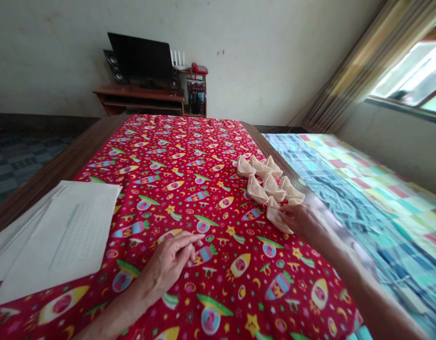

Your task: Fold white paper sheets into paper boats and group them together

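Observation:
My left hand [171, 262] rests flat on the red rocket-print cloth [189, 184], fingers stretched out and holding nothing. My right hand [303, 222] reaches to the right side of the table and touches the nearest of several cream folded paper boats [269, 184], its fingers closed on that boat's edge [276, 215]. The other boats sit in a cluster just beyond it, near the table's right edge.
White paper sheets [58, 236] lie at the near left of the wooden table [58, 165]. A bed with a checked cover [363, 189] runs along the right. At the far wall stands a desk with a monitor [141, 59], speakers and a red telephone. Curtains hang by a window.

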`<state>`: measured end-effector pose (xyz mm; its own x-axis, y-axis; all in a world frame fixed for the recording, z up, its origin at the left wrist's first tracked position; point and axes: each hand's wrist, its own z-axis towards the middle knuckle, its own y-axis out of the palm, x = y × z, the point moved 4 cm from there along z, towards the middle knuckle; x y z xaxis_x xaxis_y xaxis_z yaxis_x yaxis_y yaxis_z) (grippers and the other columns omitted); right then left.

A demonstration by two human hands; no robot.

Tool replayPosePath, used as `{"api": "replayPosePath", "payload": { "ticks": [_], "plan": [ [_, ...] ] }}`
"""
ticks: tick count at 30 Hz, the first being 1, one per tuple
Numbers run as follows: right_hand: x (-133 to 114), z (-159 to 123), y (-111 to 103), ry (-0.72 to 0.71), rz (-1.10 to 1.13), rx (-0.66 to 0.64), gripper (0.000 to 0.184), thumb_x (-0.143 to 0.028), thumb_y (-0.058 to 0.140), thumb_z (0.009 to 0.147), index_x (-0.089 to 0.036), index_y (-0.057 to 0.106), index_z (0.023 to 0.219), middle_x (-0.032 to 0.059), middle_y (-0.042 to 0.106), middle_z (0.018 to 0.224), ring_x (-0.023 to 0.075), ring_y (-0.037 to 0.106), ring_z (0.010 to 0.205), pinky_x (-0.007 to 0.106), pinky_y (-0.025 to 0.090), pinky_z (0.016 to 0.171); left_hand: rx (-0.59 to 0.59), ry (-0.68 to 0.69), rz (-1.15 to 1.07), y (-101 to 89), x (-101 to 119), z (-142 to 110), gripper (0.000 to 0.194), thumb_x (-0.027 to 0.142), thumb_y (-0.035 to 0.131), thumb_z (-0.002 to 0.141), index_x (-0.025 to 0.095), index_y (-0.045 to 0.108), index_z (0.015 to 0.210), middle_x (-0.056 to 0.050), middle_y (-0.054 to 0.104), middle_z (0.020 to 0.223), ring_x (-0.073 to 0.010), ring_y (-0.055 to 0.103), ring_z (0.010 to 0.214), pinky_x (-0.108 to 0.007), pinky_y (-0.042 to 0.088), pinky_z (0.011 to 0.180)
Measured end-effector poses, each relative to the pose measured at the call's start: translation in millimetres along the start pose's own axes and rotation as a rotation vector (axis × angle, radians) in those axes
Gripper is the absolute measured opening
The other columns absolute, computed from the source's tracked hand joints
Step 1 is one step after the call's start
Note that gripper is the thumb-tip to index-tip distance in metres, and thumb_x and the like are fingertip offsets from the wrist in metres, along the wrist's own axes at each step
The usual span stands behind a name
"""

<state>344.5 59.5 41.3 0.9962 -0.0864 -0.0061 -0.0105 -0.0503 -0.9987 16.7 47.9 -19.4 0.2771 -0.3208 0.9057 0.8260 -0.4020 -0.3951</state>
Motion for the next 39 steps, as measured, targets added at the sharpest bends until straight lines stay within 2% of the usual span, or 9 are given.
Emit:
{"api": "replayPosePath", "payload": {
  "ticks": [3, 6, 9, 14, 18, 21, 26, 29, 39],
  "plan": [
    [0, -5, -4, 0.006, 0.015, 0.078, 0.03, -0.031, 0.043, 0.084, -0.021, 0.071, 0.086, 0.0048, 0.065, 0.062, 0.0157, 0.057, 0.054, 0.025, 0.03, 0.051, -0.012, -0.008, 0.029, -0.4, 1, 0, 0.035, 0.027, 0.038, 0.091, 0.019, 0.064, 0.115, -0.003, 0.064, 0.076, -0.0089, 0.055, 0.055, -0.02, 0.05, 0.056],
    [-6, -13, -12, -0.014, 0.058, 0.266, 0.028, -0.033, 0.044, 0.086, -0.022, 0.07, 0.088, 0.005, 0.069, 0.07, 0.0164, 0.06, 0.057, 0.025, 0.033, 0.052, -0.024, -0.022, 0.062, -1.5, 5, 1, 0.035, 0.026, 0.039, 0.091, 0.02, 0.064, 0.115, -0.002, 0.064, 0.075, -0.0092, 0.056, 0.054, -0.021, 0.05, 0.057],
    [-30, -23, -16, -0.128, 0.199, 0.399, 0.028, -0.034, 0.044, 0.089, -0.022, 0.07, 0.088, 0.0035, 0.07, 0.073, 0.0141, 0.06, 0.057, 0.023, 0.036, 0.053, -0.011, -0.01, 0.106, -3.0, 9, 1, 0.035, 0.025, 0.039, 0.091, 0.019, 0.065, 0.113, -0.002, 0.065, 0.072, -0.0099, 0.057, 0.056, -0.022, 0.05, 0.061],
    [-102, -37, 14, -0.517, 0.329, 0.229, 0.036, -0.027, 0.036, 0.094, -0.018, 0.064, 0.073, 0.002, 0.062, 0.059, 0.0098, 0.053, 0.05, 0.022, 0.032, 0.053, 0.043, 0.037, 0.224, -13.2, 18, 3, 0.034, 0.022, 0.038, 0.091, 0.018, 0.065, 0.111, -0.003, 0.067, 0.079, -0.0102, 0.059, 0.06, -0.021, 0.051, 0.063],
    [-137, -38, 44, -0.632, 0.288, 0.171, 0.037, -0.027, 0.035, 0.096, -0.018, 0.056, 0.067, -0.0001, 0.056, 0.054, 0.0081, 0.045, 0.046, 0.022, 0.025, 0.05, 0.108, 0.11, 0.444, -47.6, 21, -6, 0.035, 0.025, 0.038, 0.092, 0.019, 0.064, 0.114, -0.007, 0.066, 0.104, -0.0149, 0.063, 0.09, -0.025, 0.05, 0.084],
    [-142, -36, 51, -0.649, 0.31, 0.189, 0.035, -0.027, 0.035, 0.096, -0.017, 0.056, 0.07, -0.0006, 0.055, 0.055, 0.0078, 0.046, 0.046, 0.022, 0.024, 0.049, 0.153, 0.072, 0.694, -90.3, 2, -32, 0.037, 0.036, 0.046, 0.09, 0.021, 0.058, 0.122, -0.008, 0.06, 0.121, -0.0203, 0.056, 0.11, -0.032, 0.044, 0.098],
    [-141, -35, 49, -0.674, 0.346, 0.203, 0.034, -0.025, 0.033, 0.097, -0.018, 0.056, 0.072, 0.0002, 0.056, 0.058, 0.0085, 0.047, 0.048, 0.022, 0.027, 0.051, 0.21, -0.015, 0.919, -151.0, -47, -90, 0.069, 0.061, 0.062, 0.071, 0.021, 0.054, 0.127, -0.013, 0.051, 0.134, -0.0312, 0.048, 0.122, -0.042, 0.041, 0.102],
    [-142, -35, 48, -0.667, 0.355, 0.191, 0.033, -0.025, 0.035, 0.096, -0.017, 0.055, 0.072, 0.0001, 0.056, 0.057, 0.0083, 0.047, 0.047, 0.022, 0.027, 0.05, 0.195, -0.039, 0.922, -161.4, -56, -104, 0.066, 0.063, 0.059, 0.073, 0.023, 0.056, 0.125, -0.011, 0.052, 0.134, -0.0289, 0.05, 0.121, -0.04, 0.042, 0.101],
    [-141, -35, 47, -0.667, 0.371, 0.171, 0.03, -0.025, 0.036, 0.096, -0.017, 0.056, 0.075, 0.0012, 0.058, 0.06, 0.0091, 0.051, 0.05, 0.021, 0.029, 0.052, 0.205, -0.057, 0.887, -164.5, -43, -99, 0.055, 0.056, 0.06, 0.078, 0.024, 0.056, 0.122, -0.004, 0.056, 0.13, -0.0234, 0.053, 0.117, -0.038, 0.042, 0.101]
  ]
}}
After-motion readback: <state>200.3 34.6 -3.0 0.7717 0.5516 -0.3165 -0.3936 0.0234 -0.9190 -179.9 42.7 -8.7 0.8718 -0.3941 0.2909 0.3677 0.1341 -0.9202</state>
